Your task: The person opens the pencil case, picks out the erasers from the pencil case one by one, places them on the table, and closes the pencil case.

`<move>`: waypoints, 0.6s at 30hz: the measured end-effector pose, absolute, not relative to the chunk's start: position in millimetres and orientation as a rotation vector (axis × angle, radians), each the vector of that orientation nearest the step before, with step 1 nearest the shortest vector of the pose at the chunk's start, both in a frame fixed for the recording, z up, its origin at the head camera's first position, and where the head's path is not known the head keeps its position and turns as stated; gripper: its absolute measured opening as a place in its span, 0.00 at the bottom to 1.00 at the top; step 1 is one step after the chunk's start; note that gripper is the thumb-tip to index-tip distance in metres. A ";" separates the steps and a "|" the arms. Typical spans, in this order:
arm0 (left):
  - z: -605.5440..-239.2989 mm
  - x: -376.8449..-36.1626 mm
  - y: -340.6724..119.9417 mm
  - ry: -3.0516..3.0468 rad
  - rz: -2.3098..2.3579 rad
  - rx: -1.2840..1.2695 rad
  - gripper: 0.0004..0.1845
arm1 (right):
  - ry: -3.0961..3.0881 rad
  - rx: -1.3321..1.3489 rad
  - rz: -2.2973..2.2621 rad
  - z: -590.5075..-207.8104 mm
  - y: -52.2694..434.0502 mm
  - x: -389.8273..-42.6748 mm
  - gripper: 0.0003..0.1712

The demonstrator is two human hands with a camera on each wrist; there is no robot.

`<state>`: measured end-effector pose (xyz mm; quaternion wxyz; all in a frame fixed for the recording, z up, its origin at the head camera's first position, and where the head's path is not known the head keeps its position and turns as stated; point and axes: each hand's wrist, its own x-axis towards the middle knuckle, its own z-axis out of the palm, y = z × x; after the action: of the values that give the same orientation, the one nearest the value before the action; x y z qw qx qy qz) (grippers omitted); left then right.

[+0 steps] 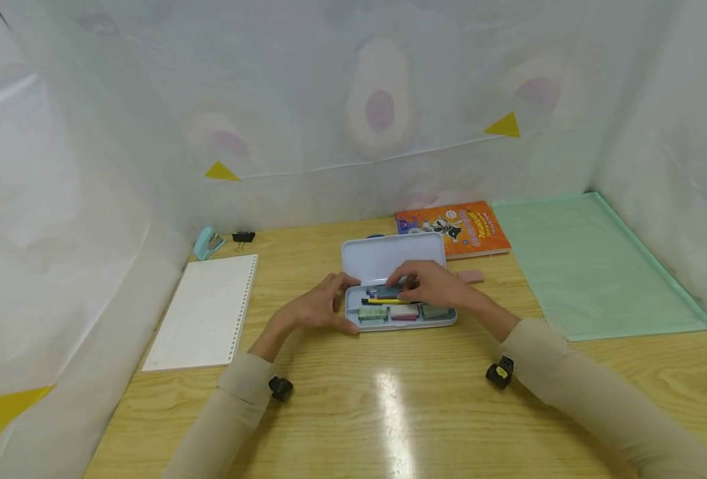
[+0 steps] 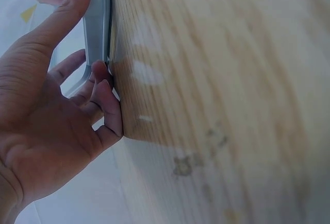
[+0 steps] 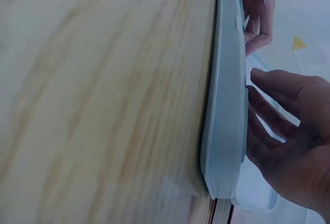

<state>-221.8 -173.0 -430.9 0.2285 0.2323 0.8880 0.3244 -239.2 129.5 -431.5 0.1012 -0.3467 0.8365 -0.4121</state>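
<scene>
A pale blue pencil case (image 1: 410, 326) lies on the table with its lid (image 1: 392, 256) raised at the back. Inside are a yellow pencil (image 1: 383, 301) with dark ends, a dark bluish pen-like item (image 1: 383, 292) behind it, and small blocks in the front compartments: a green one (image 1: 373, 313), a white-and-pink one (image 1: 404, 312) and a dull green one (image 1: 435, 311). My left hand (image 1: 317, 306) grips the case's left end, thumb at the front corner. My right hand (image 1: 433, 285) reaches over the right half, fingers down at the bluish item; I cannot tell whether they pinch it.
Behind the case lies an orange book (image 1: 479, 229), with a pink block (image 1: 470, 276) before it. A green translucent mat (image 1: 604, 266) covers the right. At left are white punched paper (image 1: 203, 313), a light blue stapler (image 1: 208, 243) and a black binder clip (image 1: 243, 237).
</scene>
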 end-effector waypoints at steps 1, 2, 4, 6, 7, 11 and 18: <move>-430.7 -221.7 -172.9 2.447 0.892 0.640 0.49 | 2.480 -1.031 -1.214 -432.3 127.5 -239.4 0.14; -430.6 -221.7 -172.8 2.449 0.892 0.641 0.49 | 2.491 -1.036 -1.206 -432.8 125.5 -239.4 0.13; -430.5 -221.7 -172.9 2.452 0.890 0.644 0.49 | 2.522 -1.041 -1.181 -434.2 121.9 -239.7 0.12; -430.5 -221.6 -172.9 2.455 0.891 0.649 0.49 | 2.547 -1.035 -1.164 -435.5 119.4 -240.0 0.11; -430.4 -221.5 -172.9 2.457 0.891 0.652 0.49 | 2.558 -1.027 -1.156 -435.4 118.5 -239.5 0.11; -431.0 -221.9 -173.3 2.461 0.889 0.657 0.49 | 2.587 -0.995 -1.143 -434.7 116.3 -237.5 0.11; -433.9 -223.6 -174.7 2.461 0.886 0.661 0.49 | 2.626 -0.948 -1.111 -433.1 113.4 -233.6 0.11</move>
<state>-223.6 -174.7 -433.9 0.2200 0.2390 0.8899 0.3203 -233.6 113.4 -433.1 0.0683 -0.3148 0.8718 -0.3690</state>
